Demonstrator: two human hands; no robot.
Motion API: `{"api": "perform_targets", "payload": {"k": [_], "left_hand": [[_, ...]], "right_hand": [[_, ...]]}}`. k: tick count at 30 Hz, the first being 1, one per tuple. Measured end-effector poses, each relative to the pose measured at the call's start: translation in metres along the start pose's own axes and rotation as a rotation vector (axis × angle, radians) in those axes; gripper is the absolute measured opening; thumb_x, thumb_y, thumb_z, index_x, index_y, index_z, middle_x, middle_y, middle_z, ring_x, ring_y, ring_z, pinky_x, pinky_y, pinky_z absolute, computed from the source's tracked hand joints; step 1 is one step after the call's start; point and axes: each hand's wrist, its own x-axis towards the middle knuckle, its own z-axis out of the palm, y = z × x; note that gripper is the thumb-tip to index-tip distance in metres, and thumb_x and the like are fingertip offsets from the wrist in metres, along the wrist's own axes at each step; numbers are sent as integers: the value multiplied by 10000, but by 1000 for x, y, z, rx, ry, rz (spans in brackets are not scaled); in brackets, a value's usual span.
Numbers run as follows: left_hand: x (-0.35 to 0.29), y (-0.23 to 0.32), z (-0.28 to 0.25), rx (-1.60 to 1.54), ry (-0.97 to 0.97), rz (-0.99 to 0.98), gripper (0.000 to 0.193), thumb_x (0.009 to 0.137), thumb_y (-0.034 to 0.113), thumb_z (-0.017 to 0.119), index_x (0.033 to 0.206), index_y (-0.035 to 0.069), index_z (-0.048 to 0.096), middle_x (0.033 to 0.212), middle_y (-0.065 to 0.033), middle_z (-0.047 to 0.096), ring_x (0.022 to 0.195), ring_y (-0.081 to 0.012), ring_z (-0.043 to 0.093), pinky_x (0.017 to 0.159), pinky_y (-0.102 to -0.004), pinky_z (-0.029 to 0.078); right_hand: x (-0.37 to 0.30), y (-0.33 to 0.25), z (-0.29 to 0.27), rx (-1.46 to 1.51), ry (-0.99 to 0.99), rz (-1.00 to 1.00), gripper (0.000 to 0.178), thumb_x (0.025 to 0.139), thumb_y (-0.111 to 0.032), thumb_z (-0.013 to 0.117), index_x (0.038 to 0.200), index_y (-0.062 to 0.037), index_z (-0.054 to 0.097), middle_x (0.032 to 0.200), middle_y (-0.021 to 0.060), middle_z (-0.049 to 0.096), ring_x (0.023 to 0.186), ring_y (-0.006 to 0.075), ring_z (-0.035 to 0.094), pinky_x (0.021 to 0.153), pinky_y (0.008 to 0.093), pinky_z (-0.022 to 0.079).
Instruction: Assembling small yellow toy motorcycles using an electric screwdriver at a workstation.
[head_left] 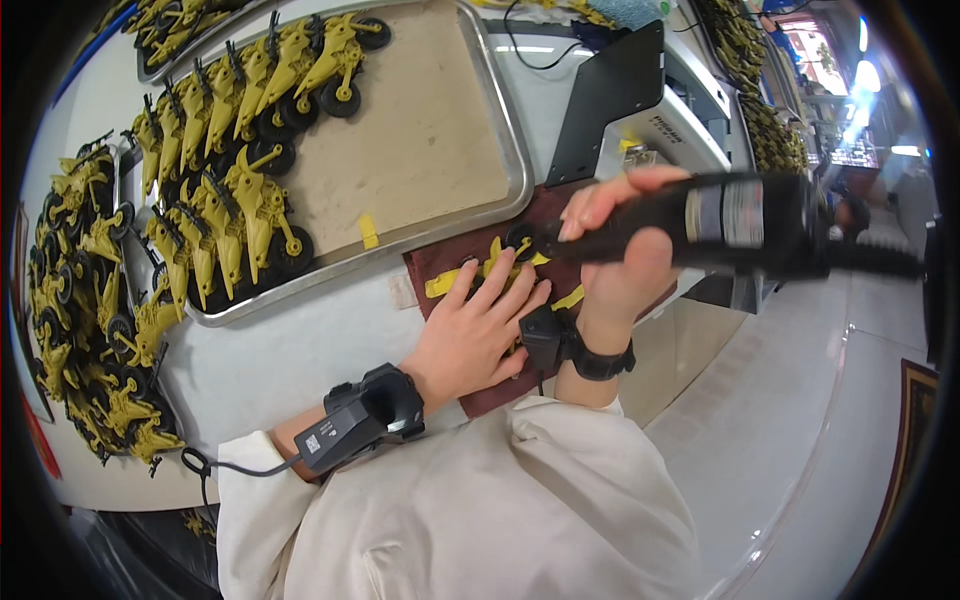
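My right hand [625, 262] is wrapped round a black, pen-shaped power screwdriver [655, 228] with a cord at its rear. The tool lies almost level, its front end pointing left toward my left hand [472, 335]. That hand rests with fingers spread and stretched out over yellow toy motorcycle parts [446, 281], pressing on them. A small black wheel [519, 238] shows just beyond the fingertips, close to the tool's front end. My palm and fingers hide most of the parts. Beneath them is a dark red mat [490, 402].
A metal-rimmed tray [515, 140] at the far left holds rows of yellow toy motorcycles [215, 100]. More are heaped at the left [85, 300]. A black panel [610, 100] on a white machine [672, 140] stands beyond my right hand. Yellow tape [369, 231] sticks to the tray.
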Motion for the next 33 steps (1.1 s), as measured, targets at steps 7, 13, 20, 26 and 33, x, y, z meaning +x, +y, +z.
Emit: {"api": "perform_targets", "payload": {"k": [7, 13, 20, 26, 33], "left_hand": [[-1, 1, 4, 3, 48, 30, 649, 728, 420, 596, 1280, 126, 421, 1277, -92, 414, 1230, -299, 338, 975, -471, 282], [-3, -3, 4, -33, 85, 37, 640, 734, 420, 602, 1274, 125, 428, 1286, -92, 411, 1233, -300, 336, 973, -467, 275], [-2, -3, 5, -55, 104, 50, 649, 729, 421, 616, 1277, 128, 428, 1309, -91, 400, 1247, -299, 322, 986, -470, 259], [-3, -2, 5, -40, 109, 52, 650, 724, 408, 626, 1277, 127, 430, 1335, -83, 386, 1255, -310, 310, 990, -475, 251], [-4, 2, 3, -57, 84, 61, 655, 727, 398, 626, 1287, 128, 421, 1337, -91, 387, 1259, -320, 306, 989, -485, 250]], "right_hand": [[55, -78, -23, -431, 547, -506, 645, 798, -596, 519, 1031, -4, 417, 560, 55, 491, 428, 157, 467, 446, 275, 426], [47, -54, -36, -396, 444, -221, 474, 834, -426, 553, 1027, -6, 449, 606, 69, 502, 469, 159, 472, 453, 284, 403], [-35, -70, -23, -249, 248, -233, 718, 808, -605, 497, 1134, 19, 355, 622, 105, 514, 444, 204, 494, 453, 324, 423], [32, -78, -36, -322, 539, -464, 601, 831, -550, 501, 1135, -41, 400, 615, 80, 524, 449, 171, 474, 456, 292, 430], [61, -58, -36, -511, 542, -295, 364, 873, -355, 509, 950, -2, 468, 598, 83, 496, 456, 182, 476, 443, 291, 415]]}}
